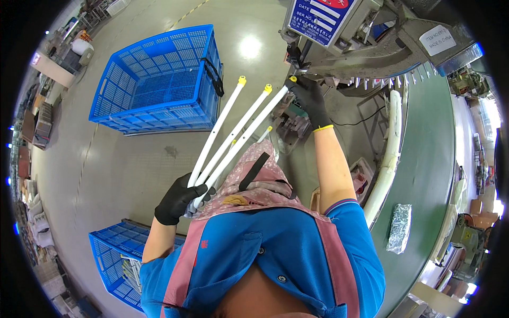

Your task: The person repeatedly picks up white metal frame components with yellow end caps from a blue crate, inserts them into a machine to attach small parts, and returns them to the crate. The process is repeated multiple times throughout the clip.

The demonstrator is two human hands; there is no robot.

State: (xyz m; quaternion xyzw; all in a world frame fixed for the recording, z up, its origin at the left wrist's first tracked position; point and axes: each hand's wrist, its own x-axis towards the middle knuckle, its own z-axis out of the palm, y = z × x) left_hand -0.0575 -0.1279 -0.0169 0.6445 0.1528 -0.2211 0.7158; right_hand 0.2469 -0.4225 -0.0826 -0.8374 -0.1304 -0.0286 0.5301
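Observation:
In a black glove, my left hand (177,201) is closed round the lower ends of three long white tubes (220,124), which fan out up and to the right. Each has a yellow fitting (268,88) at its far end. My right hand (312,100), also black-gloved, has its fingers closed at the yellow-tipped end of the rightmost tube, just below the head of a grey machine (366,66). The fingertips partly cover that end. Another short white piece with a yellow tip (269,129) shows beside the tubes, above my pink apron (254,164).
A large blue crate (159,114) stands on the floor at the far left. Another blue crate (108,262) at the lower left holds several white tubes. A green belt or table (424,159) runs along the right, with a silvery wrapped packet (399,229) on it.

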